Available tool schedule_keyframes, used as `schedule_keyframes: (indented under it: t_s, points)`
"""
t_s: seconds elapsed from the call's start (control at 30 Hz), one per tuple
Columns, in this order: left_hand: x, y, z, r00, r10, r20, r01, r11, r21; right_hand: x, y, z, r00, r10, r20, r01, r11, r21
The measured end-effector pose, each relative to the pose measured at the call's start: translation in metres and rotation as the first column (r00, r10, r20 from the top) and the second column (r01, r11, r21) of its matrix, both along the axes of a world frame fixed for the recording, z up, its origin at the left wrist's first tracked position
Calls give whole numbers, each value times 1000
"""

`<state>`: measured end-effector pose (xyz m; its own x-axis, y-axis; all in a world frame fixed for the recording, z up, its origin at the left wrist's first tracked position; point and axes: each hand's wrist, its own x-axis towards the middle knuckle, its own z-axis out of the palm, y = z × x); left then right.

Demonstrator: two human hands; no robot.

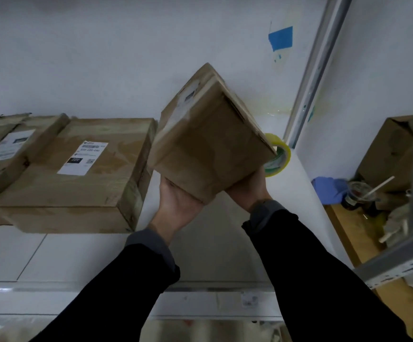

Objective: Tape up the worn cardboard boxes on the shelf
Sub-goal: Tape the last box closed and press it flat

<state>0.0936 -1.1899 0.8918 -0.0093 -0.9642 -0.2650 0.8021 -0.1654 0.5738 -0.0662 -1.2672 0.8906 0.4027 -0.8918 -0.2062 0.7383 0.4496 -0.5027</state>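
A small worn cardboard box (207, 144) is tilted in the air above the white shelf (82, 255), one corner pointing toward me. My left hand (175, 206) holds its lower left side from underneath, palm up. My right hand (247, 191) grips its lower right side, fingers hidden behind the box. A roll of yellowish clear tape (278, 154) stands on the shelf just behind the box, partly hidden by it. A large flat cardboard box (77, 174) with a white label lies to the left on the shelf.
Another flat box (5, 149) lies at the far left, overlapping the large one. A grey metal shelf upright (309, 77) rises on the right. Beyond it stand a brown box (390, 154), a blue glove (328, 188) and a plastic cup with a straw (358, 193).
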Motion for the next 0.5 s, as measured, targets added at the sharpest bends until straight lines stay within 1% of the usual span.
schedule_keyframes:
  t_s: [0.1, 0.2, 0.3, 0.37, 0.5]
  points:
    - [-6, -5, 0, 1000, 5, 2, -5, 999, 51, -7, 1, 0, 996, 21, -81, -25, 999, -38]
    - [-10, -7, -3, 999, -36, 41, 32, 995, 92, -18, 3, -3, 986, -12, -168, 11, 1000, -6]
    - [-18, -5, -2, 997, -66, 50, 59, 988, 141, -27, 4, -14, 986, -27, -162, 37, 997, 60]
    - [-17, -5, 0, 996, -76, 43, 67, 982, 177, -33, 7, -19, 991, -23, -133, 33, 997, 75]
    - [6, -7, 13, 990, -132, 49, 120, 973, 198, -39, 11, -24, 994, -65, -92, 74, 992, 106]
